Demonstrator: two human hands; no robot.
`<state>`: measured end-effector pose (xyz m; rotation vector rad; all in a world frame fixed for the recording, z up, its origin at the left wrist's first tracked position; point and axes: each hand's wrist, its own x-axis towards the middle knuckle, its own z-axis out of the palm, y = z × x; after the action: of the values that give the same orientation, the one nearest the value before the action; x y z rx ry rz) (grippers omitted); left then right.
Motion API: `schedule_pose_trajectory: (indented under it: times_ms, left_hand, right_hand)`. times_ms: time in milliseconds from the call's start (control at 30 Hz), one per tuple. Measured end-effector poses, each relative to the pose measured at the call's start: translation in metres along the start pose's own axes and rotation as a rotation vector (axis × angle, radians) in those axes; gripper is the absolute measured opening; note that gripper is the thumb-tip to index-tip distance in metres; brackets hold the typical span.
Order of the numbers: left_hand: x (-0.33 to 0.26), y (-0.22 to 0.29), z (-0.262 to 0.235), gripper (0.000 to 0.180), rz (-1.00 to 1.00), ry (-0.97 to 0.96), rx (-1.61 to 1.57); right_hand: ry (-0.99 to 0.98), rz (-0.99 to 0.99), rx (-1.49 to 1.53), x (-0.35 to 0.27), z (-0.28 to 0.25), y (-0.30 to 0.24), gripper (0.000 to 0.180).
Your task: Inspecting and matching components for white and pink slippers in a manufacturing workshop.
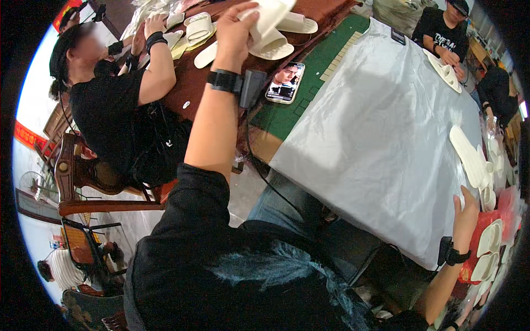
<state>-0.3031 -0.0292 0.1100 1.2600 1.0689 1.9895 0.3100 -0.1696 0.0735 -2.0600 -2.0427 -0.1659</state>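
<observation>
At the top, my left hand [234, 36] reaches over the brown-covered table and grips a cream slipper [271, 14] by its edge, fingers closed. Beneath and beside that slipper lie further cream slippers [273, 47]. My right hand [467, 212] is at the right edge of the white-covered table, its fingers bent around something pale that I cannot make out. Just above it, a cream slipper [468, 154] lies sole up at the table edge, with others partly overlapped. Both my wrists wear black straps.
A phone [285, 83] showing a video lies on the green mat [314, 60]. White sheeting [364, 149] covers the table before me. A co-worker [127, 105] sits at left by more slippers; another person [447, 38] handles one at far right. Slippers sit on red wrapping [473, 269]. A black cable [259, 165] hangs near my left arm.
</observation>
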Motion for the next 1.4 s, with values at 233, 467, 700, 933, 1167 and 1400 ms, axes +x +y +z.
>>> schedule_pose_trajectory:
  times_ms: [233,467,700,933,1167,1400]
  left_hand:
    - [-0.003,0.058,0.018,0.023,0.16,-0.105,-0.119]
    - [-0.029,0.116,0.084,0.021,0.309,-0.215,-0.234]
    - [-0.1,0.105,0.168,0.025,0.352,-0.542,-0.143]
    - [-0.219,0.024,0.243,0.042,-0.152,-0.814,-0.047]
    - [-0.255,-0.012,0.223,0.046,-0.233,-1.018,0.021]
    - [-0.211,-0.019,0.178,0.032,0.179,-0.824,0.399]
  right_hand:
    - [0.048,-0.148,0.013,0.002,0.01,-0.024,0.033]
    - [0.062,-0.205,0.128,0.003,0.018,-0.055,0.04]
    - [-0.079,-0.131,0.836,-0.006,0.022,-0.096,0.082]
    - [-0.197,-0.082,1.603,-0.022,0.038,-0.114,0.088]
    - [-0.287,0.232,1.225,-0.026,0.064,-0.08,0.078]
    - [-0.259,0.234,1.191,-0.025,0.071,-0.065,0.083]
